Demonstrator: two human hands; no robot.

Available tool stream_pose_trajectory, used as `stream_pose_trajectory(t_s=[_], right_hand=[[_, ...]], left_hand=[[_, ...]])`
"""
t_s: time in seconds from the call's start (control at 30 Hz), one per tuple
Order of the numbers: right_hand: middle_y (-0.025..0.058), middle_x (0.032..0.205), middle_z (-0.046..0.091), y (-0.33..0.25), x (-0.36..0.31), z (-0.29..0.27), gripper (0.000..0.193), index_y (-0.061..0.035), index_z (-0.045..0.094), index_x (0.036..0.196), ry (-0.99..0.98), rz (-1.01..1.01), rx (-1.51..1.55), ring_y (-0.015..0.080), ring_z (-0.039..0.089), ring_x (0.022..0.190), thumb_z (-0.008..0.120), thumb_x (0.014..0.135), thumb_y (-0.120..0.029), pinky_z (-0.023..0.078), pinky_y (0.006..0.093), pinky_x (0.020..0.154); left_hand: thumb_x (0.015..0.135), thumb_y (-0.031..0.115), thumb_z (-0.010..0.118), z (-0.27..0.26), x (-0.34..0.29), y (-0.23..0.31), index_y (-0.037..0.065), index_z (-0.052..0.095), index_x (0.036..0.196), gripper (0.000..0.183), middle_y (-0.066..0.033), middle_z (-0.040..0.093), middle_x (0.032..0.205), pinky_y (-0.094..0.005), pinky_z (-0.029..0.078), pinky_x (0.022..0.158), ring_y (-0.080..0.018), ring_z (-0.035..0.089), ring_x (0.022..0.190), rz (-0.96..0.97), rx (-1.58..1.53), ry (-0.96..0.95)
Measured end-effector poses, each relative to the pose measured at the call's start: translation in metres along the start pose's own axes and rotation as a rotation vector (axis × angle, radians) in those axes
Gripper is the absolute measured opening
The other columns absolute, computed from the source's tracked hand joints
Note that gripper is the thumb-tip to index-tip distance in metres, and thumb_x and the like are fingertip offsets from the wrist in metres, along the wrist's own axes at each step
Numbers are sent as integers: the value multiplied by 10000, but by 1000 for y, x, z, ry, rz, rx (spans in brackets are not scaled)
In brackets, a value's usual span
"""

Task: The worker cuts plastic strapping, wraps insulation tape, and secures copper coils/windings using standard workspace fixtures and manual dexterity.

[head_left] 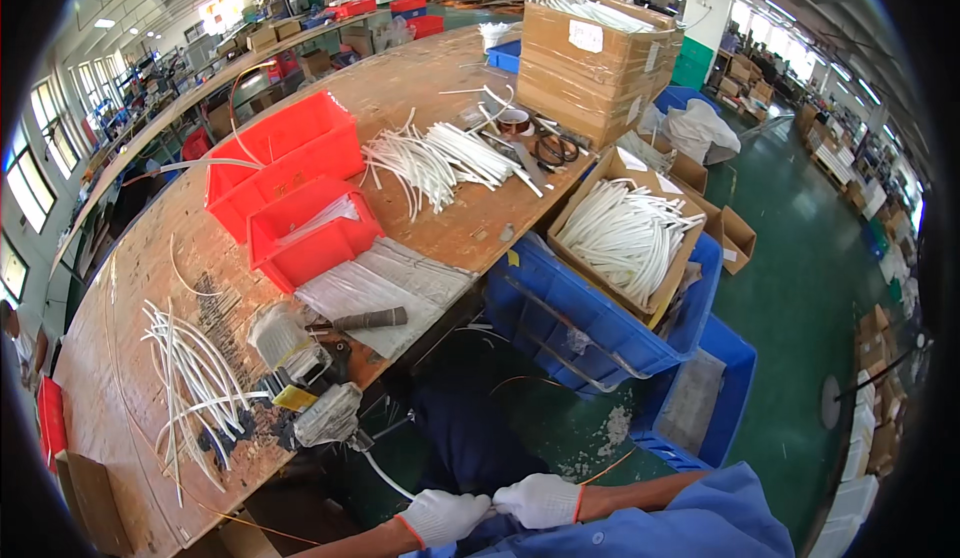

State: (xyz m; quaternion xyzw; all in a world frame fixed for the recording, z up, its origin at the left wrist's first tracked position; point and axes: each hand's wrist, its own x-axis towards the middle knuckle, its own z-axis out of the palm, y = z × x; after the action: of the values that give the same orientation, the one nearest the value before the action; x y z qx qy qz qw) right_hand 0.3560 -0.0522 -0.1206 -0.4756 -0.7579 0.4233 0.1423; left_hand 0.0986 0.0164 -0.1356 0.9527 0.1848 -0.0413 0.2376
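My left hand [443,517], in a white knit glove, is closed around a white tube [385,476] low in the view. That tube bends down to it from a small grey metal machine [325,413] clamped at the table's near edge. Right beside it, my right hand [540,501], also gloved, has its fingers pinched together at the tube's end; the fingertips are partly hidden. Left of the machine lies a loose bunch of white tubes [190,378], with one reaching into the machine. A dark, wrapped handle [370,319] lies just behind it.
Two red bins [290,158] stand on the wooden table [400,78], near more white tubes [440,163] and a tape roll [514,121]. On my right, a blue tub [570,308] carries a carton of white tubes [630,238]. A lower blue bin [735,398] sits on the green floor.
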Motion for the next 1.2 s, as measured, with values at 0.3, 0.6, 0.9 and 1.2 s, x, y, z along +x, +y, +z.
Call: stream_pose_trajectory(t_s=[0.3, 0.6, 0.9, 1.2], right_hand=[[150, 924, 799, 24, -18, -50, 285, -124, 770, 1213, -76, 394, 225, 385, 779, 832, 703, 1053, -349, 611, 497, 777], [218, 878, 753, 37, -2, -15, 209, -67, 765, 1041, 167, 123, 149, 455, 751, 820, 718, 1012, -268, 598, 553, 744], [143, 800, 726, 40, -7, -5, 153, -84, 757, 1087, 121, 106, -42, 347, 766, 738, 706, 1045, -223, 606, 483, 682], [143, 1046, 795, 40, -23, -16, 249, -13, 784, 1209, 22, 153, -73, 241, 814, 838, 712, 988, -104, 637, 366, 740]], left_hand=[[1078, 228, 618, -13, 44, -42, 83, 723, 1129, 186, -116, 682, 1000, -488, 613, 832, -346, 720, 1024, 136, -115, -101], [1029, 212, 651, -25, 51, -32, 135, 735, 1011, 115, -126, 714, 981, -488, 599, 766, -377, 746, 951, 69, -154, 15], [1042, 277, 663, 6, 56, -28, 75, 619, 1042, 207, -138, 720, 747, -556, 572, 553, -410, 764, 696, -95, 7, -24], [982, 183, 635, -20, 72, -11, 31, 609, 1091, 189, -203, 686, 684, -607, 559, 566, -476, 751, 682, -115, -52, -67]])
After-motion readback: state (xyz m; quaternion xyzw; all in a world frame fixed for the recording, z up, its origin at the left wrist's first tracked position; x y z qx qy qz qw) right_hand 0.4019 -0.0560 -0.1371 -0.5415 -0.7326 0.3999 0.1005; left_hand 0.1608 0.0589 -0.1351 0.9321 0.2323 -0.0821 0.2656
